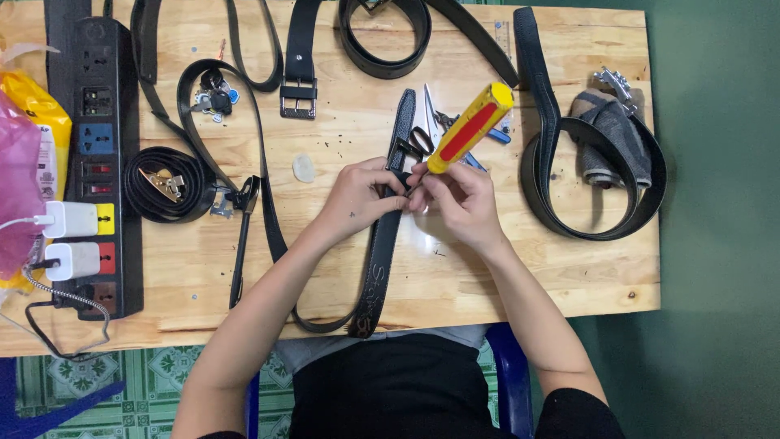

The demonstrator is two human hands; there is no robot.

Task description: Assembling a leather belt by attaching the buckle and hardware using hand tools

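Right hand [459, 195] grips screwdriver [471, 128]; left hand [357, 197] apparently pinches belt [388, 219].

- Bare forearms, no sleeves reaching past the elbows.
- Small dark mark, like a tiny tattoo, on the back of the left hand [355, 199].
- No rings, watch or bracelet visible on the right hand [459, 199] or either wrist.
- Black garment over the lap at bottom centre, a grey strip showing along its top edge.
- Dark sleeve edge at the lower right.
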